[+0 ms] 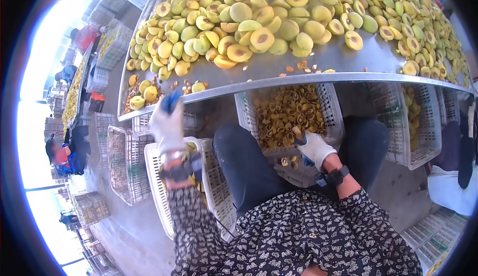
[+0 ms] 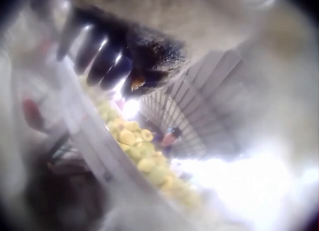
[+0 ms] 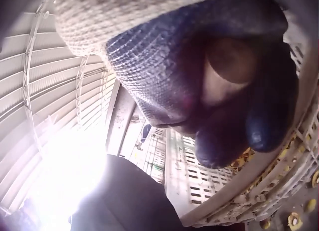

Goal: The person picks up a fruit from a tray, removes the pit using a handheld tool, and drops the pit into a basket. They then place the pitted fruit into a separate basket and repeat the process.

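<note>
My left hand, in a white glove with blue-coated fingers, is raised at the table's front edge near the left corner. Its dark fingers extend over the edge in the left wrist view, and a small orange-brown scrap shows at one fingertip. In the same kind of glove, my right hand grips a wooden handle by curled fingers, low over the near rim of a crate. The handle's tool end is hidden. Halved yellow-green fruits with brown centres are heaped on the metal table.
Between the knees stands a white crate of brown-yellow fruit pieces. More plastic crates stand at left, and another crate at right. Fruit scraps lie along the table edge. A seated person is farther left.
</note>
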`<act>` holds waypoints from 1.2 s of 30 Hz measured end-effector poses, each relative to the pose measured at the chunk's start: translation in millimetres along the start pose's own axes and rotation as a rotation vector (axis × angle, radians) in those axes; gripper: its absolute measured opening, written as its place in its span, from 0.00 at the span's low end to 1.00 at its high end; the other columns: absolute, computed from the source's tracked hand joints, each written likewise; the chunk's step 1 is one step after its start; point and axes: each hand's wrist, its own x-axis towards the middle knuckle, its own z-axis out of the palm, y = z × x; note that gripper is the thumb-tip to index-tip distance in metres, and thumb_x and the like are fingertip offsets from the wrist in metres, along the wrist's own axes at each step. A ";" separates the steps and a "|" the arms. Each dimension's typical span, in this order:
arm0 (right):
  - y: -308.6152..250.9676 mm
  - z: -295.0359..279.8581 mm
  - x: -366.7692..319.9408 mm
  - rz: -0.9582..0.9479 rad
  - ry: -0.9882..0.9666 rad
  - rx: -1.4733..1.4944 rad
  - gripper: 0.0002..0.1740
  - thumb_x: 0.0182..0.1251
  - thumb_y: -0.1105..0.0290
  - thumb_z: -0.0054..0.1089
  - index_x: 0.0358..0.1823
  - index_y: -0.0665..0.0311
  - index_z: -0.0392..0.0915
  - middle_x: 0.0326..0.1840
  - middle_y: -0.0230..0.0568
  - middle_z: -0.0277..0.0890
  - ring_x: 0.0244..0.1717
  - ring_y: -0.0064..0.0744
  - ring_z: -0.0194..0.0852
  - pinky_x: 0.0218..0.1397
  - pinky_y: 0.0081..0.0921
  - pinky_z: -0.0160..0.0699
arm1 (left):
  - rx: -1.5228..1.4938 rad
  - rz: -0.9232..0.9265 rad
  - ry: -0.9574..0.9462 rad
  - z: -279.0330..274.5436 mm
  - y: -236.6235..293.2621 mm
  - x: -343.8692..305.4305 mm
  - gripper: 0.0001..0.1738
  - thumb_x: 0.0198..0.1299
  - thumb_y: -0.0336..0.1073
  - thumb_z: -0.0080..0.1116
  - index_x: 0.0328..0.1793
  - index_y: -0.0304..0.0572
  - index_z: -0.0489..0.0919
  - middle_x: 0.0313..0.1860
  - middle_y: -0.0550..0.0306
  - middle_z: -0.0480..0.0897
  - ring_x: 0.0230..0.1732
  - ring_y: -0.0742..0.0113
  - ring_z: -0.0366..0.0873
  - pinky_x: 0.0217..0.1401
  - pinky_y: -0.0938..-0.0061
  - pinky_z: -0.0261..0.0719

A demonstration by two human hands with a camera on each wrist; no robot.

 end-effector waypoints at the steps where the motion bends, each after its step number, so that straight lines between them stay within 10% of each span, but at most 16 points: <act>1: -0.6 0.0 -1.0 0.001 0.006 0.001 0.22 0.62 0.57 0.50 0.44 0.72 0.73 0.31 0.55 0.79 0.28 0.51 0.79 0.36 0.40 0.75 | 0.124 0.024 -0.067 19.8 22.7 17.6 0.18 0.53 0.45 0.61 0.43 0.41 0.81 0.37 0.46 0.83 0.40 0.56 0.82 0.46 0.68 0.76; 9: 27.4 18.0 5.0 -0.008 0.079 0.046 0.21 0.59 0.58 0.56 0.43 0.71 0.72 0.32 0.54 0.78 0.32 0.48 0.79 0.35 0.37 0.76 | 0.284 0.013 -0.221 136.1 51.5 70.5 0.35 0.48 0.53 0.64 0.54 0.31 0.73 0.47 0.36 0.79 0.52 0.45 0.76 0.55 0.61 0.72; 13: 33.1 19.9 5.3 -0.050 0.147 0.025 0.20 0.60 0.59 0.55 0.41 0.71 0.73 0.32 0.55 0.78 0.35 0.54 0.78 0.37 0.39 0.75 | -0.579 -0.305 -0.260 122.3 28.9 66.9 0.20 0.52 0.35 0.66 0.50 0.34 0.77 0.37 0.56 0.82 0.34 0.69 0.80 0.34 0.76 0.81; 17: 27.2 10.8 5.6 -0.047 0.061 0.152 0.19 0.59 0.58 0.56 0.39 0.71 0.73 0.29 0.53 0.78 0.31 0.49 0.79 0.34 0.35 0.76 | -1.305 -0.405 -0.287 78.8 35.5 44.1 0.14 0.56 0.36 0.63 0.47 0.40 0.77 0.39 0.55 0.81 0.34 0.64 0.81 0.33 0.70 0.84; 23: 2.5 12.8 -9.8 0.028 -0.061 0.706 0.14 0.62 0.63 0.57 0.32 0.69 0.72 0.20 0.34 0.71 0.17 0.24 0.71 0.20 0.25 0.70 | -2.125 -0.665 -0.279 80.6 40.0 -30.3 0.19 0.61 0.42 0.56 0.49 0.33 0.76 0.45 0.47 0.80 0.55 0.51 0.74 0.60 0.53 0.73; 30: -68.8 -12.2 -63.3 -0.242 0.097 0.320 0.14 0.64 0.63 0.56 0.32 0.67 0.65 0.20 0.35 0.71 0.16 0.19 0.70 0.19 0.22 0.70 | -1.870 -0.527 -0.356 96.7 63.8 -92.0 0.22 0.67 0.50 0.43 0.46 0.37 0.77 0.43 0.49 0.81 0.47 0.54 0.78 0.54 0.59 0.77; 34: -74.3 3.5 -67.1 -0.415 0.189 -0.007 0.18 0.61 0.59 0.57 0.38 0.68 0.67 0.28 0.58 0.75 0.36 0.59 0.75 0.37 0.43 0.73 | -1.592 -0.422 -0.347 87.8 74.0 -110.2 0.28 0.66 0.55 0.44 0.45 0.33 0.76 0.39 0.47 0.80 0.38 0.55 0.80 0.42 0.66 0.81; 36: -73.4 8.6 -67.7 -0.425 0.209 -0.033 0.19 0.61 0.58 0.57 0.38 0.68 0.67 0.28 0.58 0.76 0.35 0.58 0.76 0.37 0.43 0.73 | -1.517 -0.430 -0.380 80.9 77.8 -114.5 0.28 0.66 0.55 0.45 0.46 0.32 0.76 0.38 0.47 0.81 0.37 0.56 0.80 0.40 0.67 0.81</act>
